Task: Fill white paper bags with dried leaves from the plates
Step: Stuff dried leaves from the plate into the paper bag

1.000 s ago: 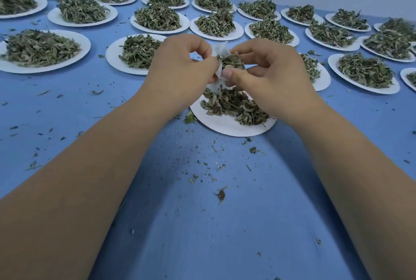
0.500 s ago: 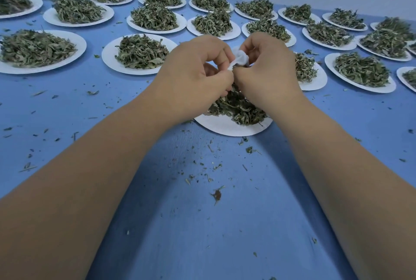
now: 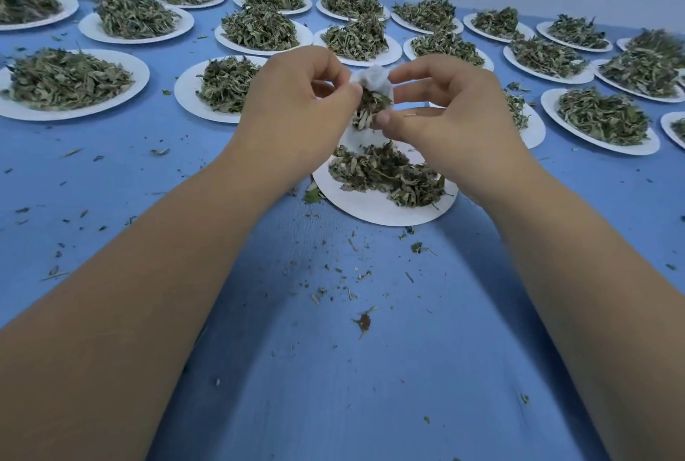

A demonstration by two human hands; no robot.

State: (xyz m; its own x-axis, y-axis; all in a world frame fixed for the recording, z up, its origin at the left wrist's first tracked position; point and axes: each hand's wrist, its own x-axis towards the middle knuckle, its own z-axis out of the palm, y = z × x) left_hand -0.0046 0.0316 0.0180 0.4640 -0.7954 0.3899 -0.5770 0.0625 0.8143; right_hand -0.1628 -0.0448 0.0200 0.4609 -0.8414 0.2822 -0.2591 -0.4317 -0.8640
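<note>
While the white paper bag [image 3: 372, 78] is held in the air above the nearest plate [image 3: 370, 210], filling of this one bag is judged to be in progress and not complete.

1. Left hand [image 3: 296, 108]: fingers curled, thumb and forefinger pinching the bag's left edge.
2. Right hand [image 3: 448, 116]: forefinger reaching to the bag's right side, thumb tip pressed against the tuft of dried leaves [image 3: 370, 106] that protrudes from the bag mouth. The other fingers are loosely curled and hold nothing that can be seen.
3. Bag condition: crumpled, partly stuffed, mouth facing the camera and not closed.

Done, as far as visible: one charge of leaves is partly inside the bag. The nearest plate holds a thinner, spread-out pile [image 3: 389, 173], which suggests it has been drawn from.

Left to do: press in the protruding tuft, then work through the many heaped plates [image 3: 141, 69] farther back on the blue table [image 3: 333, 368]. No finished bags are in view. Loose leaf crumbs [image 3: 363, 321] lie scattered on the table.
</note>
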